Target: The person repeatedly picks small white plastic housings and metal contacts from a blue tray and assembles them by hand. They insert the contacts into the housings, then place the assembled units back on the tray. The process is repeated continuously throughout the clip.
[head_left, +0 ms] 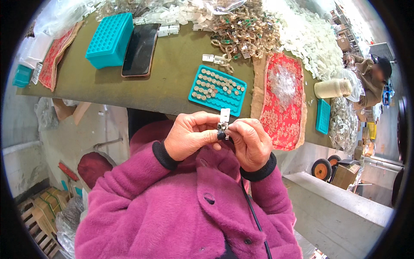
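Observation:
Close to my chest, just off the table's near edge, my left hand [192,134] pinches a small white and clear plastic piece [224,115] with a dark part at its lower end. My right hand [251,140] closes on the same piece from the other side, thumb and forefinger at its edge. The exact kind of piece is too small to make out. Right beyond my hands lies a teal tray [206,103] with rows of small round metallic parts [208,78]; some of its hollows hold nothing.
Beyond the tray are a heap of brownish clear parts [248,30] and a pile of white plastic pieces [297,32]. A red patterned cloth [293,123] lies at the right. At the left are a phone [140,51] and stacked teal racks [110,41]. Another person [371,82] sits far right.

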Available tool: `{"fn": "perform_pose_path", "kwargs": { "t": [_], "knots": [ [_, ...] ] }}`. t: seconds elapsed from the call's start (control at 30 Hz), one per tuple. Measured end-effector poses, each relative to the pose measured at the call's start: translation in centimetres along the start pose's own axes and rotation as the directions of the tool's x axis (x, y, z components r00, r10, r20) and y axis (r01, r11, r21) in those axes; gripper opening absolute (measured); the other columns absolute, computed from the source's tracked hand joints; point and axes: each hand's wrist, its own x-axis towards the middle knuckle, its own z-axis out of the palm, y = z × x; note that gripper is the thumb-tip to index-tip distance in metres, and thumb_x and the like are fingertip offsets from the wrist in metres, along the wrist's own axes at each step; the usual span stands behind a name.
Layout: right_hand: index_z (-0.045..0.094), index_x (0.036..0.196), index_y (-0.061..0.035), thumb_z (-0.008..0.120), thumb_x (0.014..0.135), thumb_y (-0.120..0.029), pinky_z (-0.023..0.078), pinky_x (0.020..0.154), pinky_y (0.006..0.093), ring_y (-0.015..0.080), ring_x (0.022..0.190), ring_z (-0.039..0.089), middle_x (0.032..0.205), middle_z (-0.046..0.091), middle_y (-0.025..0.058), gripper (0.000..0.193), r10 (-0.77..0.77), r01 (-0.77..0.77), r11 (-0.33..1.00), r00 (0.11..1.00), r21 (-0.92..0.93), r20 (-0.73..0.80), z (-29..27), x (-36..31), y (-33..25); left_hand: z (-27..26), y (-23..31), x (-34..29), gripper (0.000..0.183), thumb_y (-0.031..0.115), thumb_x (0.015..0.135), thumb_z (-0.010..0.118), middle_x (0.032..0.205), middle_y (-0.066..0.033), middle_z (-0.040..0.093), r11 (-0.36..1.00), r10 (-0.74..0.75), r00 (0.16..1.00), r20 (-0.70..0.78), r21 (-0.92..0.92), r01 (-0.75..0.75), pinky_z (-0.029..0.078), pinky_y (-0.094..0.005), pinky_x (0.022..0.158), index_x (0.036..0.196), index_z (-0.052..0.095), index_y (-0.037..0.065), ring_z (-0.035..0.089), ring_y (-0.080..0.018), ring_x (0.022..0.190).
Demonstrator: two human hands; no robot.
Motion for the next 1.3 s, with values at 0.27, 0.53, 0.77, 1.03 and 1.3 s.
{"fn": "perform_pose_path", "kwargs": {
  "t": [0.27, 0.53, 0.77, 1.03, 1.3],
  "knots": [
    [0.072, 0.105, 0.0016, 0.075, 0.083, 0.010, 0.058, 0.068, 0.0359, 0.0288, 0.078, 0.069, 0.091, 0.068, 0.0142, 0.025, 0.078, -0.093, 0.991, 0.987, 0.099, 0.143, -0.1, 0.6, 0.7, -0.5, 0.1, 0.4, 0.025, -0.002, 0.098, 0.070, 0.103, -0.0060, 0.069, 0.993, 0.081, 0.996, 0.024, 0.086, -0.083, 0.062, -0.0257, 0.068, 0.123, 0.073, -0.003, 0.071, -0.0136, 0.081],
    [0.072, 0.105, -0.0040, 0.076, 0.089, -0.002, 0.057, 0.071, 0.0396, 0.0320, 0.083, 0.070, 0.094, 0.068, 0.0141, 0.016, 0.280, -0.256, 0.939, 0.957, -0.229, 0.078, -1.0, 4.0, 4.9, -1.7, 0.9, 1.3, 0.020, 0.002, 0.100, 0.061, 0.091, -0.0078, 0.072, 0.997, -0.007, 1.000, -0.010, 0.073, 0.008, 0.047, -0.0236, 0.056, 0.115, 0.071, -0.005, 0.058, -0.0091, 0.060],
    [0.070, 0.099, -0.0043, 0.073, 0.090, -0.004, 0.056, 0.068, 0.0420, 0.0334, 0.078, 0.067, 0.092, 0.064, 0.0135, 0.009, 0.220, -0.163, 0.910, 0.969, -0.381, 0.112, 0.4, 4.7, 6.2, -2.1, 0.5, 1.6, 0.023, 0.005, 0.101, 0.066, 0.100, -0.0102, 0.072, 1.000, 0.025, 0.999, -0.039, -0.013, -0.026, 0.054, -0.0267, 0.062, 0.121, 0.069, -0.005, 0.065, -0.0126, 0.070],
    [0.073, 0.099, 0.0031, 0.075, 0.096, -0.002, 0.051, 0.072, 0.0271, 0.0125, 0.085, 0.065, 0.091, 0.065, 0.0055, 0.006, 0.583, -0.622, 0.687, 0.780, 0.376, 0.226, -0.5, 3.2, -0.2, -1.5, -0.5, 1.5, 0.035, 0.000, 0.097, 0.072, 0.118, -0.0137, 0.070, 0.980, 0.156, 0.986, -0.065, -0.119, -0.162, 0.064, -0.0352, 0.081, 0.131, 0.063, -0.005, 0.072, -0.0204, 0.096],
    [0.067, 0.096, -0.0004, 0.072, 0.100, -0.008, 0.048, 0.067, 0.0227, 0.0068, 0.073, 0.060, 0.083, 0.067, -0.0004, 0.009, 0.755, -0.746, 0.248, 0.548, 0.618, 0.359, 1.1, 1.4, -1.1, -1.2, -1.1, 1.2, 0.025, -0.012, 0.092, 0.071, 0.108, -0.0104, 0.066, 0.858, 0.467, 0.883, -0.049, 0.269, -0.438, 0.064, -0.0313, 0.075, 0.117, 0.069, -0.007, 0.072, -0.0199, 0.093]
  ]
}}
